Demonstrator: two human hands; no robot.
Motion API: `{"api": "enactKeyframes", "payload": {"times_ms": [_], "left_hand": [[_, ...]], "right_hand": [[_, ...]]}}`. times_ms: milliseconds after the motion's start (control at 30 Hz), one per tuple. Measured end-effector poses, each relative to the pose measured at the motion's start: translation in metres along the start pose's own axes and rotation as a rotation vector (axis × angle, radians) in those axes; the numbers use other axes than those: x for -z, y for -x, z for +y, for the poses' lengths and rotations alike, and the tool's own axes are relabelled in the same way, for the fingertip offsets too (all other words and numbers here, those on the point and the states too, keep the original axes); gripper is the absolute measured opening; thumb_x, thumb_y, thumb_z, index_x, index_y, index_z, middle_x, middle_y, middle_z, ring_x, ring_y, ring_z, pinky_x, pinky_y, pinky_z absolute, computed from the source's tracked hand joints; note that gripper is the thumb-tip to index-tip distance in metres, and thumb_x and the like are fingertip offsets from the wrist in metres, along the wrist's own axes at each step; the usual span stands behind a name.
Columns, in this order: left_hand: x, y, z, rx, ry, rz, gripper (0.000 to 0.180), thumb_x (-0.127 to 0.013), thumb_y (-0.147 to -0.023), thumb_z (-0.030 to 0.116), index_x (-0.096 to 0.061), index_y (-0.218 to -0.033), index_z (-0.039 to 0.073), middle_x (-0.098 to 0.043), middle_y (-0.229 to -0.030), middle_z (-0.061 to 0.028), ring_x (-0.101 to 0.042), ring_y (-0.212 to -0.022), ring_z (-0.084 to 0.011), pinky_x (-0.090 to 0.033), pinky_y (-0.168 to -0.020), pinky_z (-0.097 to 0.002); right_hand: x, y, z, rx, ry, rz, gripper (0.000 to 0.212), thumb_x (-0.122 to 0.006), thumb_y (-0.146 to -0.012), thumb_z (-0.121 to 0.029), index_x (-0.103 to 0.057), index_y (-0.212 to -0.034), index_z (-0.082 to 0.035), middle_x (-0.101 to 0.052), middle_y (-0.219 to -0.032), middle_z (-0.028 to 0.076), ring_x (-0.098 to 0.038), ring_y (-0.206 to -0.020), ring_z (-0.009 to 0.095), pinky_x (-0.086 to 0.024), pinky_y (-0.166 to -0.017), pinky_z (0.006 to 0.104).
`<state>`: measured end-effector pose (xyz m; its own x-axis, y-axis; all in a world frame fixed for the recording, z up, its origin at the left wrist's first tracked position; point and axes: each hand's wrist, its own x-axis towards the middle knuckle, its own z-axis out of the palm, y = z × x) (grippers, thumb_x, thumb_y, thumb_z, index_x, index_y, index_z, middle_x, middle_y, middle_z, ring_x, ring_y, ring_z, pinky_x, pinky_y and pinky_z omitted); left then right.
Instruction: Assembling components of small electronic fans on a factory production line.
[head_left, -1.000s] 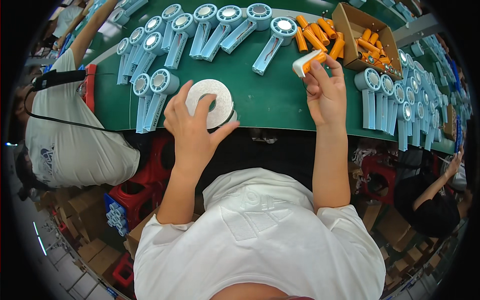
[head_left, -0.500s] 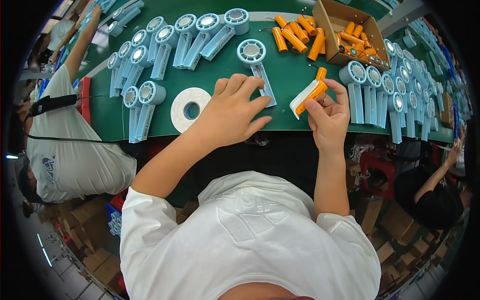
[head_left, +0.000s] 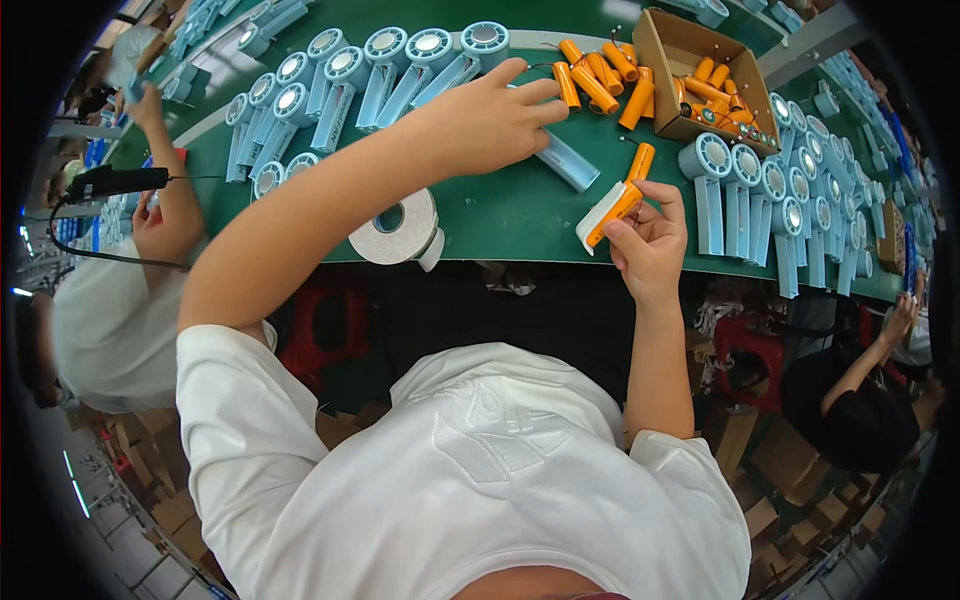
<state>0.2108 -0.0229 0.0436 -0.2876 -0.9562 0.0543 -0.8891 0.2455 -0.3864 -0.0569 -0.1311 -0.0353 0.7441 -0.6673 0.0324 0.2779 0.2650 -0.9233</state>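
Note:
My left hand (head_left: 490, 122) reaches over the table with its fingers curved around the hidden head of a light-blue handheld fan (head_left: 570, 163). Only the fan's handle shows, slanting out to the right below the hand. In my right hand (head_left: 650, 240), thumb and fingers pinch an orange cylindrical battery (head_left: 622, 207) with a white strip along its left side. Another orange cylinder (head_left: 641, 160) shows just beyond it; I cannot tell whether the two are joined. A roll of white tape (head_left: 412, 238) lies below my left forearm, its loose end hanging at the table edge.
Light-blue fans stand in rows at the left (head_left: 346, 66) and the right (head_left: 712, 155). Orange batteries with wires (head_left: 592, 85) lie beside a cardboard box (head_left: 690, 125) holding more. A black cabled tool (head_left: 115, 183) is at the left. Other people work on both sides.
My left hand has moved up and away over the fan, whose handle now points further right. The tape roll has shifted right and its end shows. My right hand still holds the battery.

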Motion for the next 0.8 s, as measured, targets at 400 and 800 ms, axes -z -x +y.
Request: {"api": "enactKeyframes", "payload": {"times_ms": [400, 800], "left_hand": [[0.029, -0.004, -0.001, 0.035, 0.504, -0.328, 0.014, -0.081, -0.090, 0.006, -0.077, -0.103, 0.010, -0.068, -0.112, -0.0050, -0.066, -0.111, -0.0279, -0.057, -0.094, -0.0413], [-0.021, 0.038, 0.044, 0.142, 0.714, 0.338, 0.011, -0.079, -0.093, 0.006, -0.071, -0.099, 0.008, -0.072, -0.116, -0.0044, -0.066, -0.132, -0.0286, -0.054, -0.106, -0.0394]], "right_hand": [[0.004, 0.002, -0.001, -0.006, -0.104, 0.105, 0.059, -0.082, -0.083, 0.015, -0.057, -0.132, -0.007, -0.074, -0.102, 0.021, -0.058, -0.061, 0.012, -0.044, -0.048, 0.0182], [0.009, -0.019, -0.011, 0.919, 0.780, -0.046, 0.055, -0.094, -0.080, 0.007, -0.058, -0.119, -0.007, -0.081, -0.111, 0.020, -0.075, -0.079, 0.022, -0.061, -0.070, 0.0284]]}}
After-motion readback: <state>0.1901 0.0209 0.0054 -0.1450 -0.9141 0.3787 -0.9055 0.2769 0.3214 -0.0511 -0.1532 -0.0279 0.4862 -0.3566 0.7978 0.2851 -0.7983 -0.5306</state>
